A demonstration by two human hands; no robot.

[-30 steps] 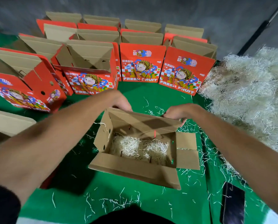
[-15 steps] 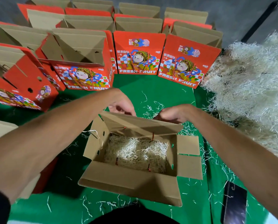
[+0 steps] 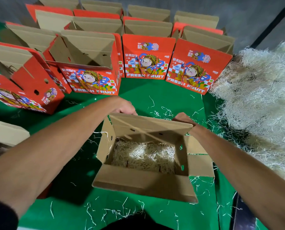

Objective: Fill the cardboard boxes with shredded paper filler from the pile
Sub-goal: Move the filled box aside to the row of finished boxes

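**Filled box held by its far flap, ready to go to the row**

Nearest the camera, the open cardboard box (image 3: 145,156) stands on the green counter (image 3: 163,90), its near flap folded outward and a bed of shredded paper filler (image 3: 143,155) covering its floor. Loose strands lie scattered on the counter around the box.

At the far side of the box, the left hand (image 3: 125,108) and the right hand (image 3: 182,117) both grasp the far flap (image 3: 148,124), fingers curled over its edge, the left near the left corner, the right near the right corner. The flap leans in over the opening.

To the right of the box lies the big pile of filler (image 3: 257,103). Beyond the box stand rows of red "FRESH FRUIT" boxes (image 3: 148,58) with flaps open; whether they hold filler cannot be seen from here.

This box looks done as far as filling goes, so the step in hand seems to be handling the flap or shifting the box away. The next move likely calls for a steady two-handed carry toward the red rows, keeping the box level so the filler stays inside, then fetching an empty one.
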